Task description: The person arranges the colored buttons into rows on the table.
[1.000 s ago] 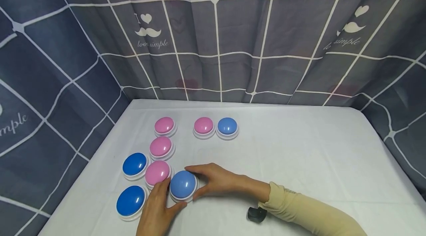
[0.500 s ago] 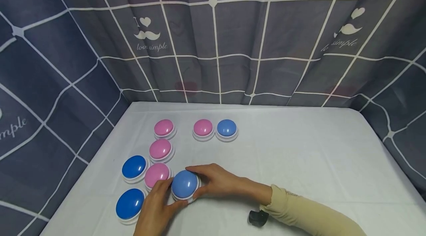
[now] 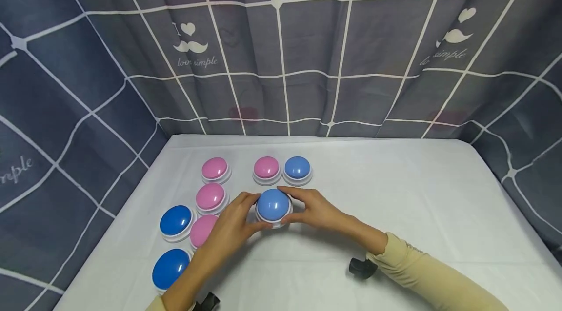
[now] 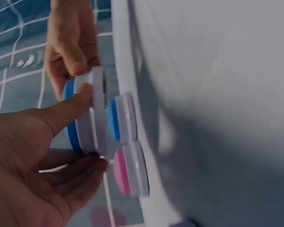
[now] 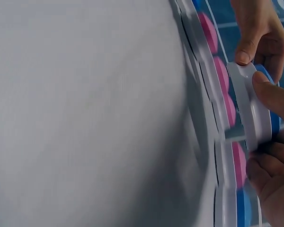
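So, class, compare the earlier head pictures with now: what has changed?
The held light blue button has moved rightward and farther from the person, toward the back pair of buttons; the left hand and right hand moved with it. Both hands still hold it, and the other buttons lie where they were.

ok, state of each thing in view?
Held blue button: lifted off table, dome up
Left hand: gripping its left side
Right hand: gripping its right side
Far blue button: on table, dome up
Pink button beside it: on table, dome up
Left pink buttons: same, nearest partly hidden
Dark blue buttons: same, nearer partly hidden
Curtain: hanging
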Motion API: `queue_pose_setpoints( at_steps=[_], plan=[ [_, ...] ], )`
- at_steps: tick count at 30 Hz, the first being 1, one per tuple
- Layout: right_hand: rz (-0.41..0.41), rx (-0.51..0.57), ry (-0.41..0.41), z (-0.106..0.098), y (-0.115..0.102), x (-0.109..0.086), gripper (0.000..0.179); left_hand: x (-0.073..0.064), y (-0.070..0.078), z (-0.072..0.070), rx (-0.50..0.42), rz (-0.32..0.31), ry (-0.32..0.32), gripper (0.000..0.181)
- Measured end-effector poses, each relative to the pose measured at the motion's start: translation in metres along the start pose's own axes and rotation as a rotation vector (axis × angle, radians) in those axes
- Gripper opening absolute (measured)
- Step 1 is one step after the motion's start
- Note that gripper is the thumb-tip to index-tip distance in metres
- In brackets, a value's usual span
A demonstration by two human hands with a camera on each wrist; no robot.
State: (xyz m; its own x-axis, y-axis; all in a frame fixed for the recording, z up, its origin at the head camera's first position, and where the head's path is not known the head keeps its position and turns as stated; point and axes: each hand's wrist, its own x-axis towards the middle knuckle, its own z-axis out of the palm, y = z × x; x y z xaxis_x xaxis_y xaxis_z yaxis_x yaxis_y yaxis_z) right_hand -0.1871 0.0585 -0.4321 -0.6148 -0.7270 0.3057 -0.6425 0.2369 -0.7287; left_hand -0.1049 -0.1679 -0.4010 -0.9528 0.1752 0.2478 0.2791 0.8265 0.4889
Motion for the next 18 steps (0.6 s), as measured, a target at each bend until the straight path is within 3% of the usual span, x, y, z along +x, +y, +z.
queue_pose_setpoints(
  at_steps=[5,11,18],
  plan=[
    [0.070,-0.030,0.076,-0.022,0.012,-0.009,0.075,0.037,0.004,0.011,-0.024,0.132,-0.040,0.067],
    [0.113,-0.044,0.159,-0.049,0.026,-0.023,0.074,0.078,0.018,0.025,0.034,0.207,-0.138,0.069],
    [0.156,-0.071,0.211,-0.076,0.040,-0.036,0.073,0.123,0.026,0.043,0.012,0.319,-0.213,0.066]
  ],
)
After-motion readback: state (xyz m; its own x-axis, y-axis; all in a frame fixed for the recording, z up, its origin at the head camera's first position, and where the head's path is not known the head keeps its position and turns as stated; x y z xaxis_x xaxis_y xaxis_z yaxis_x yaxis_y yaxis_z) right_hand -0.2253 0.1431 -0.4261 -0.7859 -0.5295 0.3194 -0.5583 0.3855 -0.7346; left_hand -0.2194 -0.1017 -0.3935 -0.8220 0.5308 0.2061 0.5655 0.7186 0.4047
